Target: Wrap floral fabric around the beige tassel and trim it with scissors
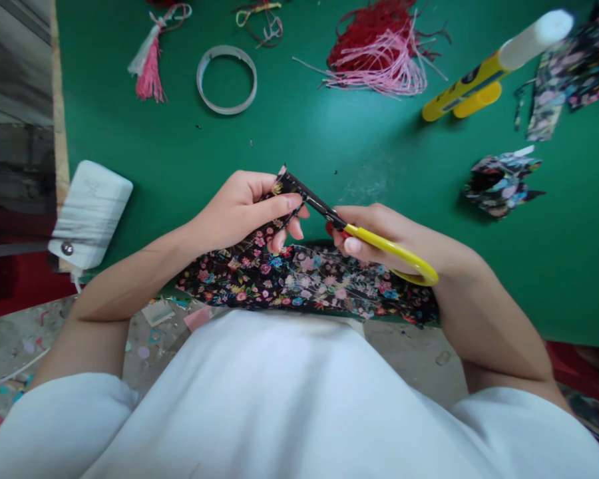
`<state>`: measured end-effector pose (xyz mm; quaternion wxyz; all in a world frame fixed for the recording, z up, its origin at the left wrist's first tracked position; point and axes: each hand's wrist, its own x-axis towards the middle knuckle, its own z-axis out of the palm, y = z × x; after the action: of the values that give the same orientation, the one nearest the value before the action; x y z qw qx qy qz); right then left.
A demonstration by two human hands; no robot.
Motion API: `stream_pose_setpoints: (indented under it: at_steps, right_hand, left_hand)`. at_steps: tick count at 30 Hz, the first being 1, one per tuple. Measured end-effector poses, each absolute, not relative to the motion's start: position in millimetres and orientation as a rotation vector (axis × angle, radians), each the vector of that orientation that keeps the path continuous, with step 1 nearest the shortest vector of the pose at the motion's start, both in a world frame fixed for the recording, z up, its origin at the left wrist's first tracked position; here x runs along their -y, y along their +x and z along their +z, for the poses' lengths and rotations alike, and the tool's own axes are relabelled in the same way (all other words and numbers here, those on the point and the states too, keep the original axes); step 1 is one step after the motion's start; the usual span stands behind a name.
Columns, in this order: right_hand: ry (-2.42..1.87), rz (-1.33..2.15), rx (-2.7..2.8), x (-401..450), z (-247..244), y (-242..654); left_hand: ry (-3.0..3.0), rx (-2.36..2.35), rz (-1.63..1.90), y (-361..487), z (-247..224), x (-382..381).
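Observation:
My left hand pinches the upper end of a black floral fabric between thumb and fingers. The rest of the fabric spreads along the table's near edge, below both hands. In my right hand is a pair of scissors with yellow handles, its fingers wrapped round them. The dark blades point up and left and lie against the fabric's edge beside my left thumb. Whether the blades are fully closed is too small to tell.
On the green table lie a tape ring, a pink-white tassel, red and pink threads, a yellow glue bottle, a crumpled floral piece and, at left, a white device with a cable.

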<state>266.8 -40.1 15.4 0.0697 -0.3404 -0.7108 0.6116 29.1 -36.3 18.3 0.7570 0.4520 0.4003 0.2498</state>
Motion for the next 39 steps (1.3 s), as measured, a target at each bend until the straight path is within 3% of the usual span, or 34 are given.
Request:
stream_pose_setpoints:
  at_steps: [39]
  right_hand:
    - [-1.053, 1.664, 2.248, 35.3, 11.1, 265.2]
  left_hand:
    - [1.084, -0.894, 0.547, 28.5, 23.0, 34.9]
